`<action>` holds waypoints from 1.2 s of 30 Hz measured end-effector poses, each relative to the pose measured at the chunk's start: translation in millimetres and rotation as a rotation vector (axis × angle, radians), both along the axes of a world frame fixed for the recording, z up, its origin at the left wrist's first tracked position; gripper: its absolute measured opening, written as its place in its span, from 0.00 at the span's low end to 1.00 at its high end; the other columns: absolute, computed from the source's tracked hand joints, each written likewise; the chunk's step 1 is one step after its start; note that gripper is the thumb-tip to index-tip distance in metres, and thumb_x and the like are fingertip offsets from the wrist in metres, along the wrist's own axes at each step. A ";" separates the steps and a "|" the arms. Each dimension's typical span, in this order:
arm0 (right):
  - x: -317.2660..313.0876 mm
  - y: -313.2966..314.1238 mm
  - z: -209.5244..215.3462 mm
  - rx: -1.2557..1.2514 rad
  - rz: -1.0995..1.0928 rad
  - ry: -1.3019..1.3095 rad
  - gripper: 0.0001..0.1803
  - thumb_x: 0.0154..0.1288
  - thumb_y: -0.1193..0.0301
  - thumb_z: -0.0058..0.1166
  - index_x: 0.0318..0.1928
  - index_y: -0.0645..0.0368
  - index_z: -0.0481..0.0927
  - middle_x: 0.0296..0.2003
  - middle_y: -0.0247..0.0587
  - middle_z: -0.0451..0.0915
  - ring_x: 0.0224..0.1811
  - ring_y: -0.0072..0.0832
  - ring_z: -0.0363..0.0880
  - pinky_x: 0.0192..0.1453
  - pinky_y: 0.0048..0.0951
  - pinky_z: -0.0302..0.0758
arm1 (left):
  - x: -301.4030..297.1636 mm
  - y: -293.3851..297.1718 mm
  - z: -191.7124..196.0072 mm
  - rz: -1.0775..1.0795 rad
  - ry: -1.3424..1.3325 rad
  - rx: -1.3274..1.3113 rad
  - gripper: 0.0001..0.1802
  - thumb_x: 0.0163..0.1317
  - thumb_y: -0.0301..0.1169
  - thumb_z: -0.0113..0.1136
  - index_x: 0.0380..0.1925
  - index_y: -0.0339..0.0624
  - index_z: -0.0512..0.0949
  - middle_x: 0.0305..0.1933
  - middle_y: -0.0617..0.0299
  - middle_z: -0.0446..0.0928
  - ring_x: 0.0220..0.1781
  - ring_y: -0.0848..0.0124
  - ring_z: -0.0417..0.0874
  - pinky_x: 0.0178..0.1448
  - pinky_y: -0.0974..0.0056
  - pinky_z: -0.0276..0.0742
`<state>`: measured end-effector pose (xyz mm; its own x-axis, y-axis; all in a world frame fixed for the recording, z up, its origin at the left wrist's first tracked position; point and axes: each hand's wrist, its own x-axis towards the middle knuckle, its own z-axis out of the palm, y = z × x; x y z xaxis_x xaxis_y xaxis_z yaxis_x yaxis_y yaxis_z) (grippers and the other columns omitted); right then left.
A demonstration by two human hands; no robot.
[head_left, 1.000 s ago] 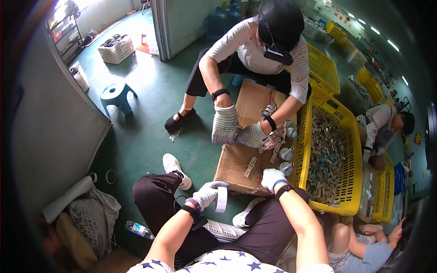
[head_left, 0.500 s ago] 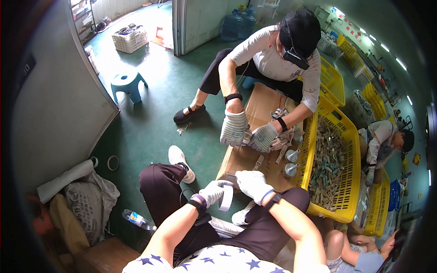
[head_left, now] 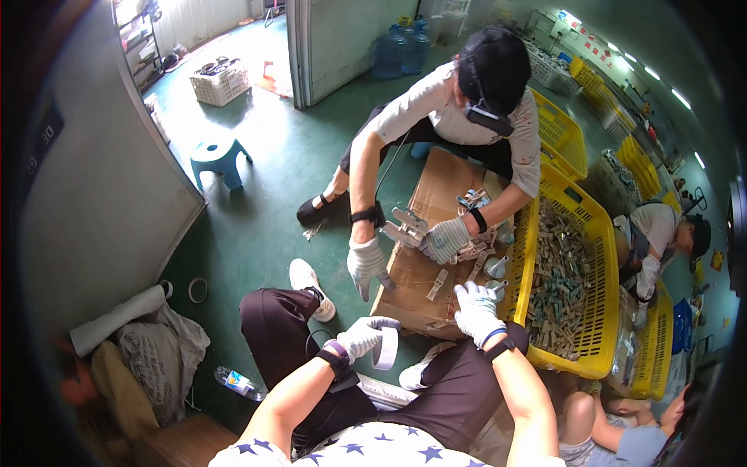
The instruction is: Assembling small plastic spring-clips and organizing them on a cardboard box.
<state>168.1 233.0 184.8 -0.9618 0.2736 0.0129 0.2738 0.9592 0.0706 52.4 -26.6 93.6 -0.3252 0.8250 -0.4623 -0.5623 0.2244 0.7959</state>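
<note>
1. The left hand [head_left: 364, 336], in a white knit glove, curls its fingers around a white roll of tape [head_left: 385, 348] above the lap.
2. The right hand [head_left: 475, 310], gloved, grips small metal parts at the near edge of a flattened brown cardboard sheet [head_left: 424, 272].
3. Opposite, a crouching co-worker [head_left: 467, 101] holds grey metal pieces [head_left: 405, 229] beside a yellow plastic crate [head_left: 599, 233].

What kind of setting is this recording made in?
Probably a small workshop or sorting floor: people sit low on a green-painted floor around a flattened brown cardboard sheet, beside yellow plastic mesh crates filled with small metal parts; more crates line the far wall.
</note>
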 end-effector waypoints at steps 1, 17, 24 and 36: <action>1.2 -9.4 12.4 -0.104 -0.011 0.036 0.28 0.52 0.64 0.59 0.56 0.55 0.72 0.53 0.51 0.70 0.54 0.45 0.71 0.55 0.49 0.68 | -2.4 0.1 2.9 0.013 0.012 0.068 0.22 0.58 0.21 0.62 0.54 0.37 0.76 0.43 0.64 0.80 0.43 0.75 0.80 0.51 0.69 0.76; -25.3 -82.5 38.2 -2.146 -0.020 0.246 0.17 0.68 0.68 0.55 0.53 0.63 0.74 0.44 0.36 0.80 0.47 0.22 0.79 0.55 0.28 0.74 | -69.2 71.0 139.9 0.162 0.001 0.039 0.18 0.61 0.21 0.59 0.51 0.28 0.75 0.50 0.52 0.80 0.51 0.64 0.82 0.59 0.63 0.77; -48.6 -64.3 49.5 -2.344 -0.085 0.366 0.17 0.63 0.68 0.62 0.50 0.61 0.78 0.39 0.34 0.82 0.42 0.20 0.79 0.49 0.23 0.75 | -176.9 173.0 136.1 0.286 0.226 0.066 0.22 0.61 0.18 0.54 0.58 0.31 0.71 0.46 0.53 0.77 0.47 0.60 0.81 0.59 0.57 0.78; -32.9 -40.0 30.7 -2.154 0.065 0.428 0.21 0.65 0.70 0.60 0.56 0.61 0.72 0.47 0.33 0.78 0.48 0.18 0.75 0.56 0.24 0.71 | -250.4 308.1 73.2 0.460 0.136 -0.111 0.50 0.59 0.19 0.58 0.73 0.59 0.39 0.48 0.39 0.77 0.50 0.51 0.82 0.61 0.53 0.75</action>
